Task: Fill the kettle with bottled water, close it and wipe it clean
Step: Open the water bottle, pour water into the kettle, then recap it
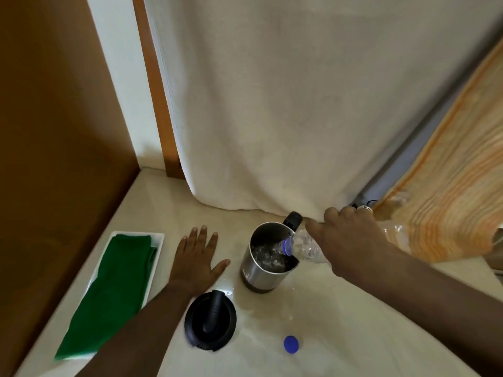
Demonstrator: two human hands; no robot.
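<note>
**Water going into the open kettle**

A pale glossy table (152, 213) runs into a corner, with a wood panel on the left and a white curtain (272, 104) hanging behind. The steel kettle (261, 270) stands upright near the middle, lid off, water visible inside. The right hand (351, 240) has its grip closed around a clear bottle (304, 246), tilted with its blue-ringed neck over the kettle's rim. The left hand (196, 259) lies flat on the table just left of the kettle, fingers spread, grip open and holding nothing. The black lid (211, 321) lies on the table in front of the kettle; a blue cap (291, 344) sits to its right. A green cloth (114, 289) lies on a white tray (160, 238) at far left.
</note>
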